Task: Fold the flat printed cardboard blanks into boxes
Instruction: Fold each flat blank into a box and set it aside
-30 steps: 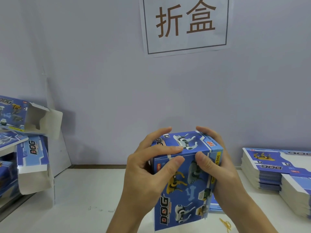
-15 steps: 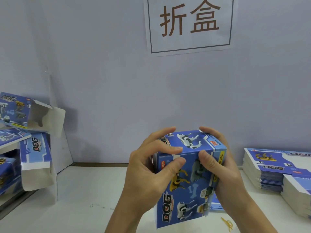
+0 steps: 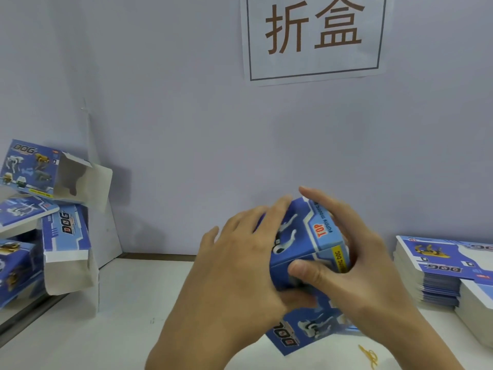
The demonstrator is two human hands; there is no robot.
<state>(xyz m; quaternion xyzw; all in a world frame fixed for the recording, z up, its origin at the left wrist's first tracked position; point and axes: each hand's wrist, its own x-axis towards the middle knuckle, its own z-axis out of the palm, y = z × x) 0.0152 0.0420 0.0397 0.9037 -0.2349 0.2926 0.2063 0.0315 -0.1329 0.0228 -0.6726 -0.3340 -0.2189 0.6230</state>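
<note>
Two hands on box (image 3: 306,252), above table (image 3: 106,329): left hand (image 3: 240,263) flat, fingers straight against side; right hand (image 3: 354,265) curled, thumb pinching top corner. Likely light, thin, crushable; best held along edges.

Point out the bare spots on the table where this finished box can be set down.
Bare table lies between the folded boxes on the left and the left hand. The box, held by both hands with the right hand, fills the middle. The right is crowded: flat blanks are stacked there, and a yellow rubber band lies in front.
</note>
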